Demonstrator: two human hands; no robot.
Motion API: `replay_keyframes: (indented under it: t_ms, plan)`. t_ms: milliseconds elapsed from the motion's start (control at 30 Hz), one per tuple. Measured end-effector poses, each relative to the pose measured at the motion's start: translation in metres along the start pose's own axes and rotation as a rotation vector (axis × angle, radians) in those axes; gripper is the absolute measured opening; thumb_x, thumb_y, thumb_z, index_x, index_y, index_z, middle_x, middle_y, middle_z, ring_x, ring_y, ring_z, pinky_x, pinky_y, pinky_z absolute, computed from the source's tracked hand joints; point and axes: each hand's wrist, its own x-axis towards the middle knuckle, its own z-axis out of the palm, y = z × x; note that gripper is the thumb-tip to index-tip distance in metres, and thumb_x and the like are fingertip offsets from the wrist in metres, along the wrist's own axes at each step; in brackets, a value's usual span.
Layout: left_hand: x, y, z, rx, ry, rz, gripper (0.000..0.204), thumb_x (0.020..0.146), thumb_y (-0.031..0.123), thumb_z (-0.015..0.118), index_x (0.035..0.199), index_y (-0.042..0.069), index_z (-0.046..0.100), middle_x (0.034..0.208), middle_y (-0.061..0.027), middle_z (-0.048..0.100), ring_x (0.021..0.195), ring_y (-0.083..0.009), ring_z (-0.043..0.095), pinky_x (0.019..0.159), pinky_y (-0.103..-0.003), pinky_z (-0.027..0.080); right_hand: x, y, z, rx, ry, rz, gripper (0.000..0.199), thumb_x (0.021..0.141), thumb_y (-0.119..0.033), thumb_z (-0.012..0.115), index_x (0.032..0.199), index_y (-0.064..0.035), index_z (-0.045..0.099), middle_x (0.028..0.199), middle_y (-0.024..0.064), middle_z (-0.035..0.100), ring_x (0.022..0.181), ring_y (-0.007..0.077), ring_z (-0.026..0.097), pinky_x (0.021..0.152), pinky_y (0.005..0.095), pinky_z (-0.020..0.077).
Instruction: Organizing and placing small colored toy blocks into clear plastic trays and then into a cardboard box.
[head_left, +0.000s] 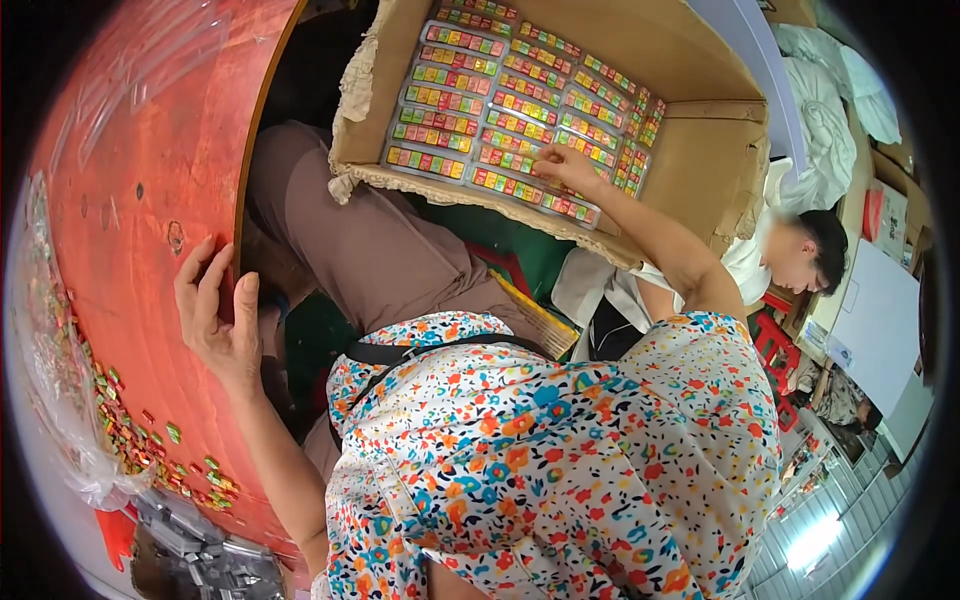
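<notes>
Right hand (565, 165), fingers spread, holding nothing, is pressing packs (520, 130) into box (700, 160); left hand (215, 320), open, is bracing on table (140, 170). Next: level the row.

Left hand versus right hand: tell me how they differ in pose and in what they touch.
The left hand rests close in on the edge of the red table, fingers up; the right hand reaches far out into the cardboard box. The left hand touches bare tabletop; the right hand's fingertips press on the packs of coloured pieces. Both are bare.
</notes>
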Motion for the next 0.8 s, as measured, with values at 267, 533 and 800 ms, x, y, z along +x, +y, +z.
replay_keyframes:
  t_ms: [267, 533, 800]
  plan:
    - [0.003, 0.005, 0.000, 0.021, -0.005, 0.011, 0.030, 0.088, 0.019, 0.072, 0.113, 0.002, 0.070, 0.123, -0.0125, 0.062, 0.116, -0.0265, 0.057, 0.100, -0.037, 0.044, -0.005, -0.025, 0.015, -0.771, 0.089, -0.367, 0.045, 0.088, -0.040, 0.061, 0.119, -0.0076, 0.064, 0.113, 0.0171, 0.066, 0.106, 0.0336, 0.062, 0.091, 0.0429, 0.0499]
    - [0.006, 0.004, -0.009, 0.023, 0.051, -0.021, 0.030, 0.079, 0.016, 0.077, 0.106, 0.005, 0.071, 0.117, -0.0116, 0.064, 0.108, -0.0269, 0.062, 0.090, -0.036, 0.050, 0.008, -0.048, 0.023, -0.777, -0.011, -0.498, 0.053, 0.090, -0.042, 0.058, 0.127, -0.0049, 0.058, 0.112, 0.0216, 0.063, 0.110, 0.0365, 0.058, 0.092, 0.0458, 0.0465]
    - [0.006, -0.007, 0.022, -0.178, 0.201, 0.218, 0.035, 0.080, 0.032, 0.077, 0.100, 0.005, 0.069, 0.109, -0.0135, 0.063, 0.102, -0.0323, 0.060, 0.088, -0.043, 0.048, 0.064, 0.038, -0.031, -0.221, -0.134, -0.529, 0.045, 0.092, -0.018, 0.061, 0.133, 0.0004, 0.056, 0.119, 0.0147, 0.065, 0.109, 0.0240, 0.061, 0.096, 0.0347, 0.0464]
